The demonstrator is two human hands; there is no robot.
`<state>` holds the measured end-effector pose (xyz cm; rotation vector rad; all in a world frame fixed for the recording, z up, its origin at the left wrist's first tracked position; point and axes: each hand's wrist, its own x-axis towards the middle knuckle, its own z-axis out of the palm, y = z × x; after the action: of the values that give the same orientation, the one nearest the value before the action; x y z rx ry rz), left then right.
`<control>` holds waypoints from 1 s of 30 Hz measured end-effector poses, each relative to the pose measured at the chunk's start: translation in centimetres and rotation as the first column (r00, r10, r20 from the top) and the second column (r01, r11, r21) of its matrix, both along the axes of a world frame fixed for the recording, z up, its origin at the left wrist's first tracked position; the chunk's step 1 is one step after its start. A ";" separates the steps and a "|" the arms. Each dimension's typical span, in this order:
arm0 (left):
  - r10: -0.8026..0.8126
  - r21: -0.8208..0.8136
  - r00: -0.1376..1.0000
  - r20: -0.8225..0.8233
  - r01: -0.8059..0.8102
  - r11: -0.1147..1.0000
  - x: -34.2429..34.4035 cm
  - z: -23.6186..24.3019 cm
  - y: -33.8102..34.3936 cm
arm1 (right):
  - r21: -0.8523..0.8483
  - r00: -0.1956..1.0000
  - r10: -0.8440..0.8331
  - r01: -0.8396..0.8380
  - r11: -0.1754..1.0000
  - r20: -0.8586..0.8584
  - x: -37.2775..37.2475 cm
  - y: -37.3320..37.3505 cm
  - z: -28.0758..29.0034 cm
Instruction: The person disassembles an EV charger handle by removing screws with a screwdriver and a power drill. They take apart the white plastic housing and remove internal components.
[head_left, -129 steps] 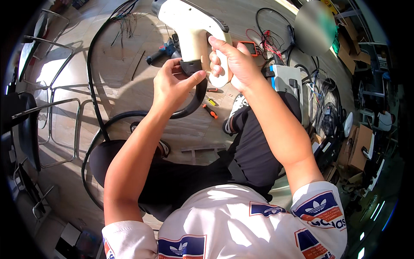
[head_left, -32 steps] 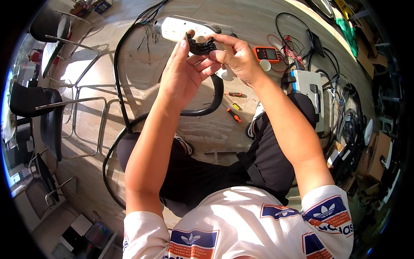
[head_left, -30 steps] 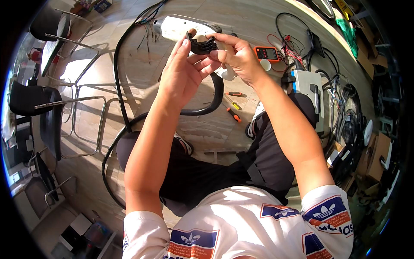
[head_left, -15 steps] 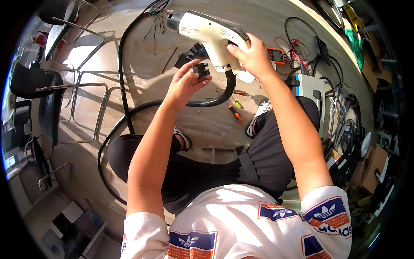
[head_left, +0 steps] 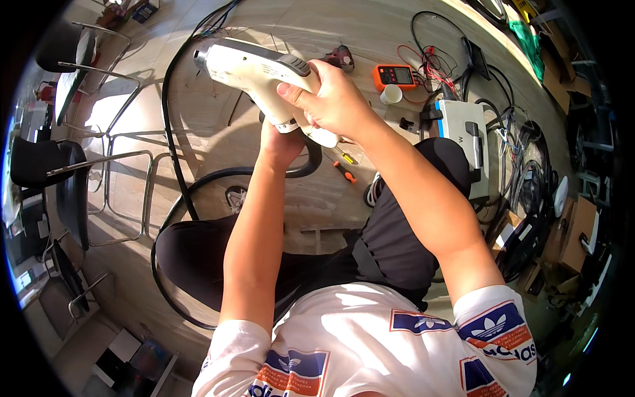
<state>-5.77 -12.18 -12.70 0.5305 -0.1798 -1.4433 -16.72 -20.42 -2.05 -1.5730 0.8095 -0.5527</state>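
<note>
A cream charging gun (head_left: 258, 73) with a dark nozzle points up and to the left in front of me. My right hand (head_left: 331, 99) is closed round its handle, thumb lying across the near side. Behind the gun's lower collar, my left hand (head_left: 281, 144) reaches up from below. The gun hides its fingers, so whether it holds anything does not show. A thick black cable (head_left: 307, 162) comes out near that hand and curves left across the floor.
On the floor lie an orange multimeter (head_left: 395, 77), a white cup (head_left: 391, 94), a drill (head_left: 342, 58), screwdrivers (head_left: 345, 173) and a small black part (head_left: 406, 124). A grey-white case (head_left: 461, 135) stands right, beside tangled cables. Chairs (head_left: 66, 162) line the left.
My left hand, which held up a small black part, has gone down behind the gun's lower end. The gun has shifted left with my right hand still on it. The whole view has moved slightly.
</note>
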 end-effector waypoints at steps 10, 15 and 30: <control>-0.075 0.060 0.997 0.033 0.073 0.996 -2.6 5.9 5.2 | -0.479 0.984 -0.096 0.156 0.864 0.147 -0.7 9.4 2.5; -0.128 -0.127 0.991 -0.034 0.122 0.984 -1.7 2.4 6.9 | -0.564 0.960 -0.058 0.208 0.799 0.273 -2.1 12.2 2.2; -0.315 0.110 0.949 -0.007 0.314 0.943 -0.2 2.9 11.9 | -0.699 0.951 0.256 -0.065 0.712 0.172 -7.7 12.4 0.3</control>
<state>-5.95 -0.26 -9.77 0.6198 -0.2011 -1.7702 -24.47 -8.06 -1.77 -2.1679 0.2433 -0.9836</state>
